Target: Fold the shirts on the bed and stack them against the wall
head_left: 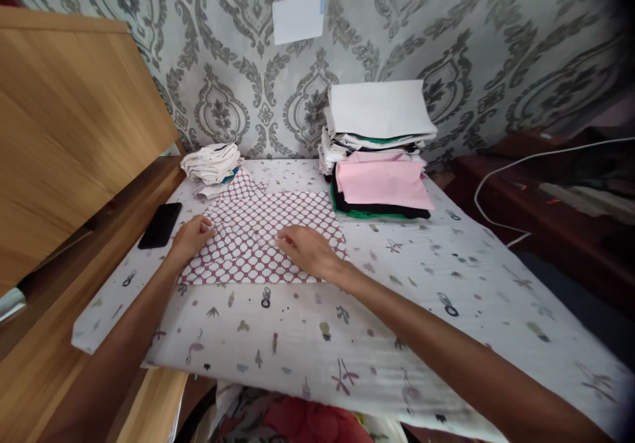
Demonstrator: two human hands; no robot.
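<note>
A piece of clothing (253, 258), white with a red and dark lattice print, lies spread on the padded table cover. One narrower part of it, like a sleeve, reaches up toward the back left. At its left edge, my left hand (192, 237) has thumb and fingers pinched together on the fabric. My right hand (308, 250) rests over the right half of the garment, fingers curled and closed at the cloth; the fingertips are partly hidden. Small creases run across the print between both hands.
Folded clothes (381, 178), pink, black, green and white, are stacked at the back right. A smaller pile of whitish cloth (211, 164) sits at the back left. A black phone (160, 225) lies beside the wooden panel (74, 125). A white cable (479, 192) hangs at right.
</note>
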